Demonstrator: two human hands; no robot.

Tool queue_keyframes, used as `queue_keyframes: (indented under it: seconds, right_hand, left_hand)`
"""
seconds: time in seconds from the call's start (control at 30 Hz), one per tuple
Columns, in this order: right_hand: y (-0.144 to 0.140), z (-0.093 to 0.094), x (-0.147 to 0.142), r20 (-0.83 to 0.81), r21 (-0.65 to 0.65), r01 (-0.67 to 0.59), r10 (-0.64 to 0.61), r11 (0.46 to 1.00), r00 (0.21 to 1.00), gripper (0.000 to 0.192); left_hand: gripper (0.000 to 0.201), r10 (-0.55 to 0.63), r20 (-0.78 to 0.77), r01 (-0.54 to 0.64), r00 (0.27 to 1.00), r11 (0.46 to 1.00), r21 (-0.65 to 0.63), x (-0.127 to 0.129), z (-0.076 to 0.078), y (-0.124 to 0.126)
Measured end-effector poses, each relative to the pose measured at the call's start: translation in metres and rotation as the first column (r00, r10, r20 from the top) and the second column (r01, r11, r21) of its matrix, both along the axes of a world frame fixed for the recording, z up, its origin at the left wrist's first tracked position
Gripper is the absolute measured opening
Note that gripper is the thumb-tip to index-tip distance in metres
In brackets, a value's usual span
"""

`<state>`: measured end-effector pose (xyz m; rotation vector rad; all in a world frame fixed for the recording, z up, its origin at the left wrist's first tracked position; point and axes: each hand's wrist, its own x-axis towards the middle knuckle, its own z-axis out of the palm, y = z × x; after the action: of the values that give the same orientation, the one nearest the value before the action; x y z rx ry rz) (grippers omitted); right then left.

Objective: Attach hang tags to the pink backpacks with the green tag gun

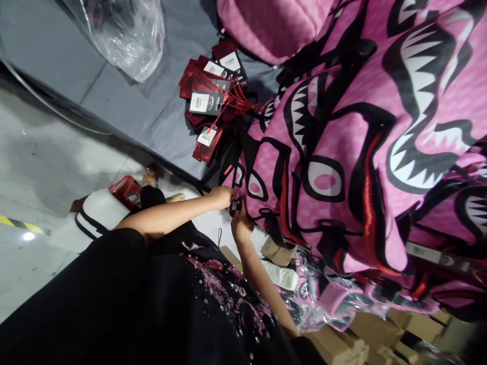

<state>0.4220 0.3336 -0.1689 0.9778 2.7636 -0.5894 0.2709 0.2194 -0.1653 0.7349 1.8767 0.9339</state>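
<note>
A pink checkered backpack with a printed shark mouth and eye hangs over the near edge of the grey-covered table. At its lower corner my left hand is closed, fingers pinched on a small black strap piece. Just below, my right hand grips the same black piece from the other side. Its exact form is partly hidden by my fingers. A bunch of red and black hang tags on red cords lies beside the backpack.
More pink shark backpacks are stacked to the right. A clear plastic bag lies on the grey table cover. Below are a white-topped stool, plastic-wrapped pink goods and cardboard boxes.
</note>
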Motion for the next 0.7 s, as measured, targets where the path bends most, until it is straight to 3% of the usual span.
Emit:
queue_keyframes:
  seconds: [0.13,0.27,0.5,0.7]
  right_hand:
    - [0.007,0.011,0.002,0.001,-0.035,-0.003,0.003,0.999,1.000,0.019]
    - [0.011,0.017,0.004,0.013,-0.069,0.084,-0.083,0.994,0.996,0.021]
    - [0.010,-0.002,-0.011,-0.020,-0.211,0.281,-0.291,0.936,0.956,0.025]
    - [0.004,-0.017,-0.013,-0.072,-0.225,0.381,-0.405,0.897,0.911,0.027]
  left_hand:
    - [0.029,-0.032,0.030,0.034,0.999,0.997,-0.069,0.005,0.003,0.019]
    - [0.028,-0.039,0.028,0.042,0.999,0.993,-0.107,0.009,0.004,0.024]
    - [0.031,-0.066,-0.004,0.065,0.998,0.990,-0.122,0.010,0.000,0.024]
    - [0.030,-0.175,0.007,0.173,0.984,0.965,-0.198,0.006,0.008,0.057]
